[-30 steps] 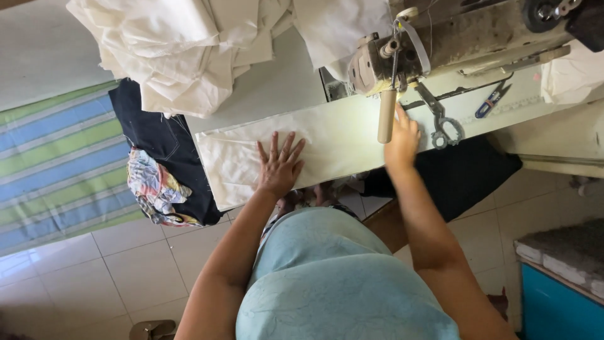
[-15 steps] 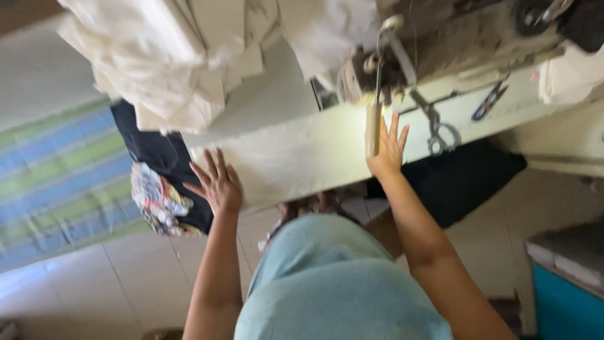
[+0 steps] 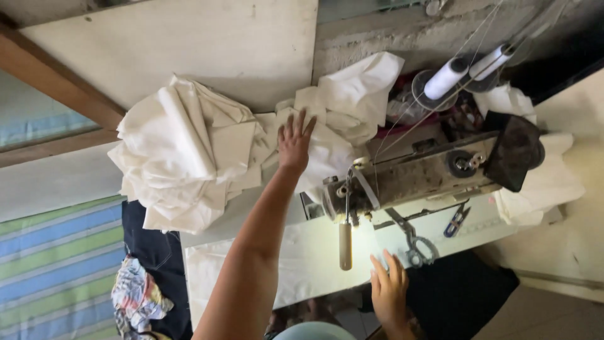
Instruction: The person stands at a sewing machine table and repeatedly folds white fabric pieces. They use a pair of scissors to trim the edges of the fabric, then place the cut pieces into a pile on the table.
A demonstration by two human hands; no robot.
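Reaching left hand point(image 3: 294, 141) spread open over pile of white cloth point(image 3: 189, 157), right hand point(image 3: 389, 291) open and flat on tabletop point(image 3: 314, 252), beside scissors point(image 3: 412, 242), below sewing machine point(image 3: 428, 173)

Sewing table point(image 3: 251, 211): white cloth pile point(image 3: 189, 157), machine point(image 3: 415, 173), scissors point(image 3: 412, 242).

Left arm: extended forward and up from the lower frame edge, forearm bare, elbow nearly straight.
Left hand point(image 3: 294, 141): palm down, back of hand toward the camera, fingers spread and pointing away from the body, thumb out to the right. Nothing gripped.
Right arm: only the wrist shows, low in frame, close to the body.
Right hand point(image 3: 389, 291): palm down, flat, fingers extended and slightly fanned, pointing forward. Nothing gripped.
Spacing: hands well apart, left far ahead of right.
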